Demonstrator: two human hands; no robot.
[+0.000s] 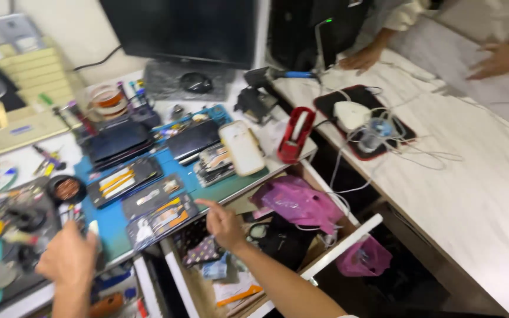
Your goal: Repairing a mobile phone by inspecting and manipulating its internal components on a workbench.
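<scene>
An opened phone (161,219), back off and innards showing, lies flat at the blue mat's (113,221) front edge.

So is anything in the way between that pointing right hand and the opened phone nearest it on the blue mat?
Nothing visible. The right hand points over the open drawer, its forefinger just short of the opened phone at the blue mat's front edge. Only a bare gap lies between them.

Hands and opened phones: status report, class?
Left hand at mat edge, grip unclear. Right hand open, pointing at opened phone. Open drawer below; another person's hands on counter.
</scene>
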